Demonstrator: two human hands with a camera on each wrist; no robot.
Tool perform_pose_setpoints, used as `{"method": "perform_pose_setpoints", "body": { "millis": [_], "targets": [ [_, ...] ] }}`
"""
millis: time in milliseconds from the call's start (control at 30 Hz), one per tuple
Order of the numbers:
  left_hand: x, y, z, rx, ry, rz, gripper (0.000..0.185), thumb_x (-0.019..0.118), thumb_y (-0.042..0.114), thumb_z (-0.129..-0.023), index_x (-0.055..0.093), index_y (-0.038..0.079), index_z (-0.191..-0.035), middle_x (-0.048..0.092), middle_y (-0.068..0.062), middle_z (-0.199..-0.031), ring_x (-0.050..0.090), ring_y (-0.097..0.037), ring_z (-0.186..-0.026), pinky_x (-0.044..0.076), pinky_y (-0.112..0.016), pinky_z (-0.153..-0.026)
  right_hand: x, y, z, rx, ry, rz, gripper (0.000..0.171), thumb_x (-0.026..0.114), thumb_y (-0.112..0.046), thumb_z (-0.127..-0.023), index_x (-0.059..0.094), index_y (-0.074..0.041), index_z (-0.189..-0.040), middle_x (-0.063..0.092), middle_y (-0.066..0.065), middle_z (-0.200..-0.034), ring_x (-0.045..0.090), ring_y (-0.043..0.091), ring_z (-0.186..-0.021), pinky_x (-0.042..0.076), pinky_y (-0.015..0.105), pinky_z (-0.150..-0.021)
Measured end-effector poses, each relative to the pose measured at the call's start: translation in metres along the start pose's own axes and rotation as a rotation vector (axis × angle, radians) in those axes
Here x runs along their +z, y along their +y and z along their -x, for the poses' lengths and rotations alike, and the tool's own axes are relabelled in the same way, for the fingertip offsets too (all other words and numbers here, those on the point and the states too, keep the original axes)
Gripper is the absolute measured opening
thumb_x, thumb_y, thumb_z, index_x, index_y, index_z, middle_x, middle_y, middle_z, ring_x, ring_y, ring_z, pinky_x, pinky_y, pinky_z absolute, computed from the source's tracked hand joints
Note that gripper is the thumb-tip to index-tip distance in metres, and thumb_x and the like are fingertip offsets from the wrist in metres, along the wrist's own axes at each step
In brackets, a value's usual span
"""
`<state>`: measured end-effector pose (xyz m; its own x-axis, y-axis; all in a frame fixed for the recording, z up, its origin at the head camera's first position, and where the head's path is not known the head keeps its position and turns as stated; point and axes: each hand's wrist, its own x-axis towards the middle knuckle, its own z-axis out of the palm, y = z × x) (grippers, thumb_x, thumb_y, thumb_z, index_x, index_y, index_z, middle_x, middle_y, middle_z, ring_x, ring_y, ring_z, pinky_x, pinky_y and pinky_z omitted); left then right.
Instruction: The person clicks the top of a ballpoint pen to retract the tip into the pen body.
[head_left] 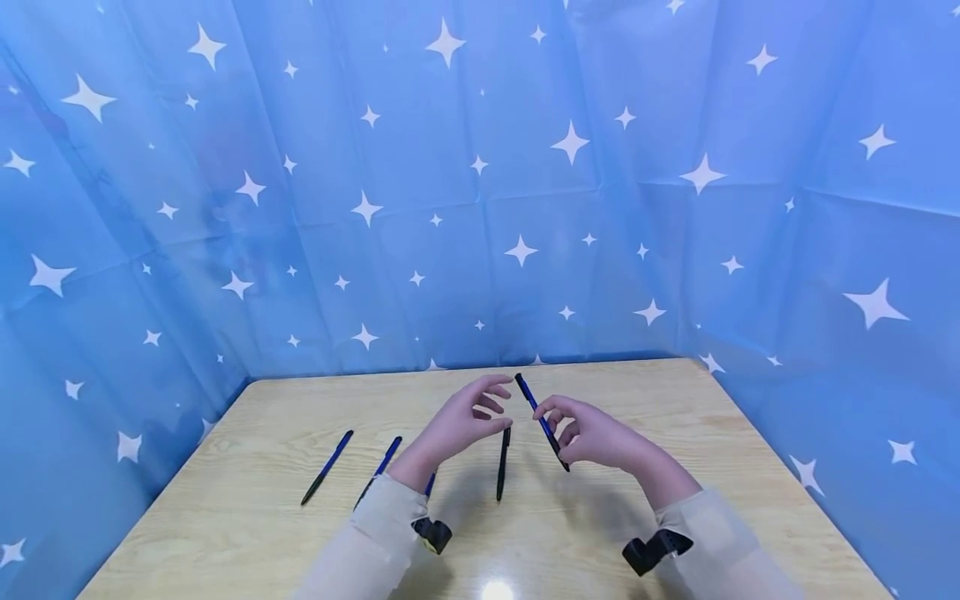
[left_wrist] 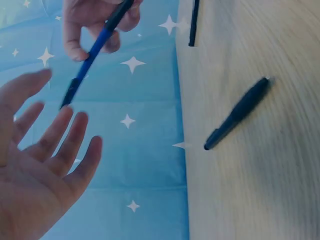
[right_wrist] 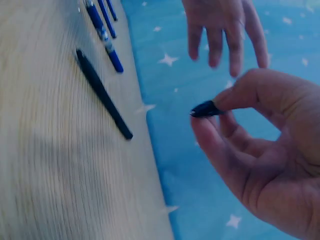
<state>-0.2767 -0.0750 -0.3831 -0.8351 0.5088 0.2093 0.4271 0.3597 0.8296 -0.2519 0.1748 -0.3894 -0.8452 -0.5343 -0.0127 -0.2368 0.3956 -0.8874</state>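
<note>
My right hand (head_left: pixel 550 414) hovers over the middle of the wooden table (head_left: pixel 675 433) and pinches a blue pen (head_left: pixel 542 421) between thumb and fingertips, the pen slanting up and away. In the right wrist view only the pen's dark end (right_wrist: pixel 204 108) shows in that pinch. My left hand (head_left: pixel 501 405) is just left of the pen, fingers spread and relaxed, holding nothing; its open palm (left_wrist: pixel 37 175) faces the blue pen (left_wrist: pixel 90 60). A black pen (head_left: pixel 502 463) lies on the table below both hands.
Two blue pens (head_left: pixel 327 467) (head_left: pixel 387 455) lie on the table to the left, and a third (head_left: pixel 430 484) peeks out beside my left wrist. A blue star-patterned cloth (head_left: pixel 480 183) walls the table on three sides.
</note>
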Motion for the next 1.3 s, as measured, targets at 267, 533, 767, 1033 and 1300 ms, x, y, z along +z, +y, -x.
{"method": "perform_pose_setpoints", "body": {
  "millis": [267,533,767,1033,1300],
  "targets": [
    [0.004,0.012,-0.004,0.038,0.129,0.035,0.056,0.070,0.018,-0.092,0.046,0.021,-0.142,0.059,-0.001,-0.120,0.061,-0.020,-0.104,0.051,-0.036,-0.089,0.014,-0.017,0.006,-0.085,0.083,0.051,0.055,0.062,0.015,-0.078,0.054,-0.013,-0.125,0.050,0.013,-0.106,0.063,0.024,-0.080,0.053,0.038,-0.068],
    [0.006,0.020,-0.007,0.069,0.207,0.142,0.046,0.068,0.015,-0.094,0.051,0.016,-0.137,0.063,-0.006,-0.114,0.062,-0.019,-0.100,0.051,-0.038,-0.089,0.029,-0.022,0.004,-0.162,0.161,0.025,0.052,0.062,0.014,-0.080,0.055,-0.014,-0.123,0.048,0.013,-0.107,0.061,0.024,-0.079,0.054,0.035,-0.063],
    [0.010,0.031,-0.007,0.044,0.276,0.293,0.044,0.072,0.011,-0.090,0.056,0.019,-0.131,0.064,-0.005,-0.107,0.064,-0.020,-0.095,0.053,-0.037,-0.081,0.048,-0.023,0.001,-0.206,0.298,-0.049,0.049,0.065,0.013,-0.081,0.056,-0.009,-0.124,0.050,0.011,-0.110,0.061,0.025,-0.083,0.055,0.035,-0.069],
    [0.008,0.040,-0.003,0.071,0.306,0.398,0.042,0.069,0.005,-0.091,0.057,0.016,-0.130,0.061,-0.010,-0.106,0.065,-0.024,-0.094,0.056,-0.040,-0.080,0.059,-0.024,-0.003,-0.274,0.359,-0.104,0.037,0.068,0.008,-0.085,0.058,-0.003,-0.118,0.059,0.014,-0.110,0.062,0.026,-0.089,0.055,0.032,-0.075],
    [0.004,0.042,0.000,0.083,0.308,0.447,0.040,0.067,0.005,-0.092,0.057,0.015,-0.129,0.061,-0.014,-0.107,0.065,-0.029,-0.095,0.057,-0.038,-0.080,0.062,-0.022,-0.007,-0.220,0.349,-0.188,0.027,0.066,0.004,-0.087,0.060,-0.004,-0.113,0.066,0.022,-0.101,0.066,0.027,-0.092,0.055,0.032,-0.077]
  ]
}}
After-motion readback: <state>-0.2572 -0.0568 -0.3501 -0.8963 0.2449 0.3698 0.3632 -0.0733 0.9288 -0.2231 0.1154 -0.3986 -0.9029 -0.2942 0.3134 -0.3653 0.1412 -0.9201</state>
